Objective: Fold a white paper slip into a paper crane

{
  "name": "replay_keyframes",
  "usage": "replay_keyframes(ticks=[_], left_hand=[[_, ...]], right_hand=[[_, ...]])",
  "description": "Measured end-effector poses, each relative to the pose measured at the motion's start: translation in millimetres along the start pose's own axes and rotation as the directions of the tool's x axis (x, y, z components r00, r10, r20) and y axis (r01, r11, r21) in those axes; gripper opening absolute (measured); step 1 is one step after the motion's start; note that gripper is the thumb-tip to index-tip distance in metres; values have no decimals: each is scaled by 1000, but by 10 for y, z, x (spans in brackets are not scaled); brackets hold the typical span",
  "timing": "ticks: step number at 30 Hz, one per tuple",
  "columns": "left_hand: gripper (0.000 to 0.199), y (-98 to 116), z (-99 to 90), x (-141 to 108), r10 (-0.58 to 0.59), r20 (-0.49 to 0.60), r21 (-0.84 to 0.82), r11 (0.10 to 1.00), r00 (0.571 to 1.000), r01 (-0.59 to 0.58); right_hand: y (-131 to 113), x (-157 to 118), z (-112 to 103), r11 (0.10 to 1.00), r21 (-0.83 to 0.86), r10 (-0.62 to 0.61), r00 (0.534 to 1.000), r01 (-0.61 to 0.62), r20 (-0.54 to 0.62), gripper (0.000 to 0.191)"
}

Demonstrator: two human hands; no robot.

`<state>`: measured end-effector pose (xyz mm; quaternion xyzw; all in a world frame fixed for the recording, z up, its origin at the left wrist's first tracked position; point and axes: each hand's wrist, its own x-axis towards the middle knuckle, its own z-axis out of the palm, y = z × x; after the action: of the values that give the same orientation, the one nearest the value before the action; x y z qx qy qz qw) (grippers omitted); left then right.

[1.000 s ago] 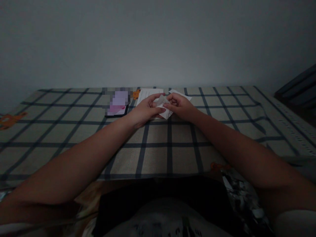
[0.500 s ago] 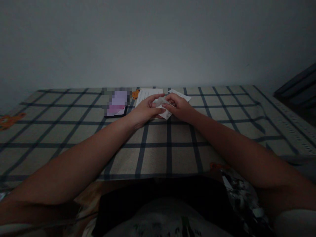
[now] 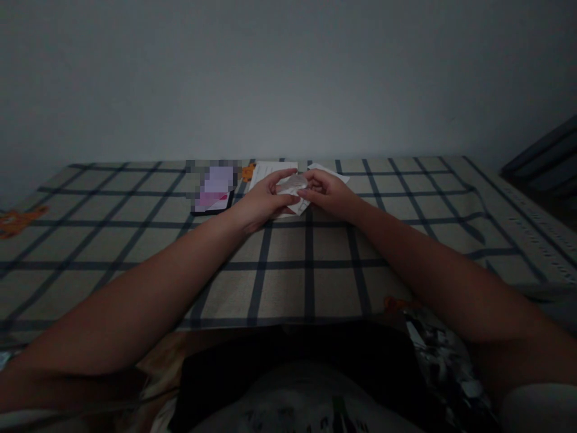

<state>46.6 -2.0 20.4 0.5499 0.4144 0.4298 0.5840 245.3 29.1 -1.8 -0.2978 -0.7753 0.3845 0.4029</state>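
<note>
Between my two hands is a crumpled, partly folded piece of white paper [image 3: 297, 205], held just over the table. My left hand [image 3: 265, 195] grips its left side, with the thumb across the near edge and the fingers curled around the far side. At the right edge, my right hand [image 3: 328, 190] pinches the paper between thumb and bent fingers. Faint lines show on the near corner. A greyish part of the sheet bulges up between the hands; how the folds run there is too dim to tell.
A checked cloth [image 3: 283, 288] covers the table, which meets a plain wall [image 3: 288, 78]. Behind my hands lie a printed sheet [image 3: 265, 170] and another white paper [image 3: 336, 173]. A phone [image 3: 216, 187] with a lit, blurred screen lies left. Something dark and slatted [image 3: 547, 153] stands right.
The paper has shifted slightly left between my hands and changed shape, its upper part now a smoother, rounder bulge. My right fingers have moved a little along its edge.
</note>
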Motion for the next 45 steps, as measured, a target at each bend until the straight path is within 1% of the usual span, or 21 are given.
replay_keyframes(ticks=[4,6,9,14,19,25,28,32,38,45], left_hand=[[79,-11,-42,41,11,-4,-27,1000,1000,-11],[80,-25,-54,54,11,4,-22,1000,1000,-11],[83,-35,-55,55,28,31,-9,1000,999,-28],[86,-45,-44,42,40,38,20,999,998,-41],[86,-58,-40,27,44,47,65,997,998,-47],[75,-27,-7,17,-4,-5,31,1000,1000,5],[73,-36,-17,29,11,-19,15,1000,1000,-11],[78,-61,-39,43,54,6,23,998,998,-55],[83,-52,-49,41,59,39,27,998,998,-60],[81,-26,-43,17,66,61,70,995,996,-71]], right_hand=[[-15,1,-9,992,122,19,1000,-21,11,54],[-4,3,-11,988,153,10,1000,-13,22,53],[26,8,-23,990,143,7,1000,-8,10,46],[27,0,-30,992,105,73,997,-74,12,36],[-12,-13,-7,984,158,79,996,-85,44,38],[-30,-2,-9,982,172,80,997,-81,12,35],[-28,1,-10,976,198,87,996,-89,19,34],[7,5,-8,975,199,86,995,-93,45,37],[29,8,-5,974,210,81,995,-90,49,39],[43,10,-5,971,212,103,993,-113,57,38]])
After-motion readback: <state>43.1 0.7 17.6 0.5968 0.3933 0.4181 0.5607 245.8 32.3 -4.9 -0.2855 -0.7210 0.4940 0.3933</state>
